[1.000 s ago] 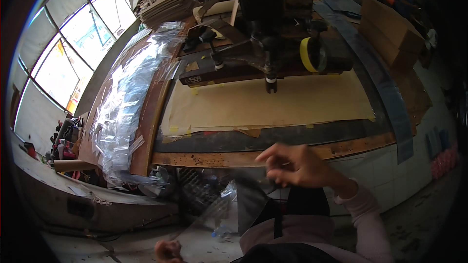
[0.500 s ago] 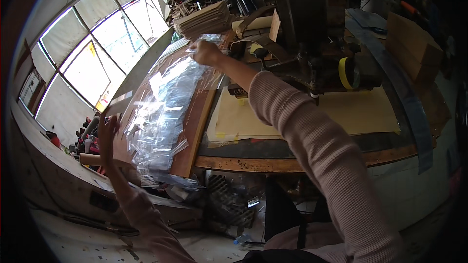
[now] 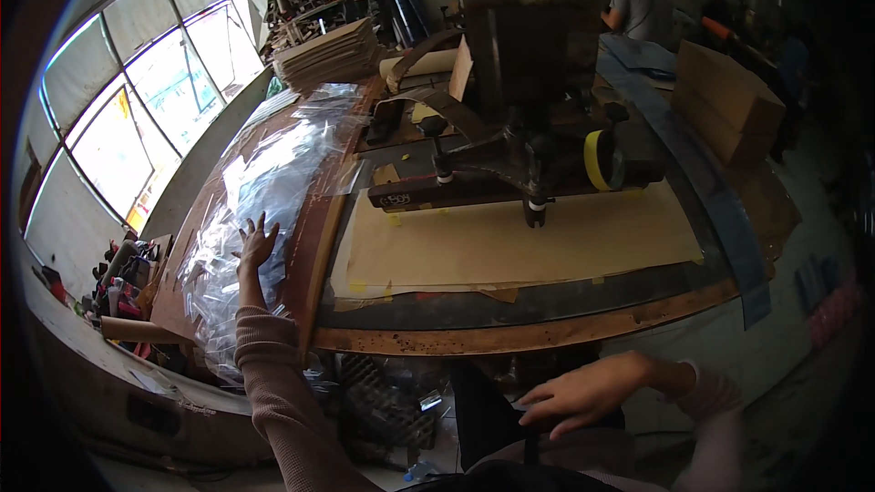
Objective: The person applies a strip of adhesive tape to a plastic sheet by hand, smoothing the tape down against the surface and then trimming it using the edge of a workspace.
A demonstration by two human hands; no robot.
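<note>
A pile of clear plastic sheets (image 3: 273, 178), glossy and overlapping, covers the reddish-brown board (image 3: 305, 278) on the left. My left hand (image 3: 256, 244) reaches over the pile with fingers spread; whether it touches the sheets I cannot tell. Near my lap, my right hand (image 3: 583, 392) hangs in front of the bench edge, fingers loosely stretched and holding nothing. Between the two lies a tan paper sheet (image 3: 510, 251) on the dark work surface, under the long bar (image 3: 510, 189) of a heavy press (image 3: 533, 64).
A yellow tape roll (image 3: 594, 160) hangs beside the press. Stacked brown boards (image 3: 326, 53) stand at the back left. A cardboard box (image 3: 729, 100) and a long bluish strip (image 3: 734, 228) are at the right. A person (image 3: 638, 5) in grey stands at the back.
My right hand has drawn back from the pile's far end to near my lap. My left hand has moved right, over the plastic sheets. The view has shifted too.
</note>
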